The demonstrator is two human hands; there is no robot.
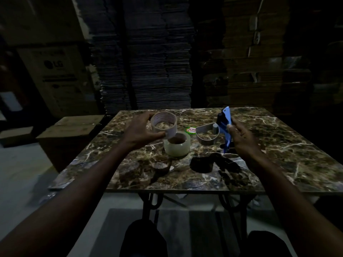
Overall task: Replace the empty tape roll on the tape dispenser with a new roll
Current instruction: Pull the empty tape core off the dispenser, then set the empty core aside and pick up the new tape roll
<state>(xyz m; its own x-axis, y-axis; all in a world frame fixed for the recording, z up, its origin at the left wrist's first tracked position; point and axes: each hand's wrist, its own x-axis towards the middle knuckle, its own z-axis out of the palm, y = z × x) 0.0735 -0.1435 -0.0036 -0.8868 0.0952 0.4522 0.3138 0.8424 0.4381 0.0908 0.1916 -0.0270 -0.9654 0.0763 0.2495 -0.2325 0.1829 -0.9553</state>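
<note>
My left hand (141, 129) holds a thin cardboard tape core (163, 125) in the air above the table, thumb and fingers around its rim. Just below it a full roll of clear tape (177, 145) lies flat on the marble tabletop (278, 145). My right hand (243, 138) grips the blue tape dispenser (225, 127), held upright on its edge. The dispenser's grey curved metal frame (207, 135) and hub point left toward the rolls, with nothing on the hub.
A small round green and red label (191, 130) lies between the roll and the dispenser. Cardboard boxes (74, 130) stand on the floor to the left. Tall stacks of flattened cartons (157, 62) rise behind the table. My knees show below the table's near edge.
</note>
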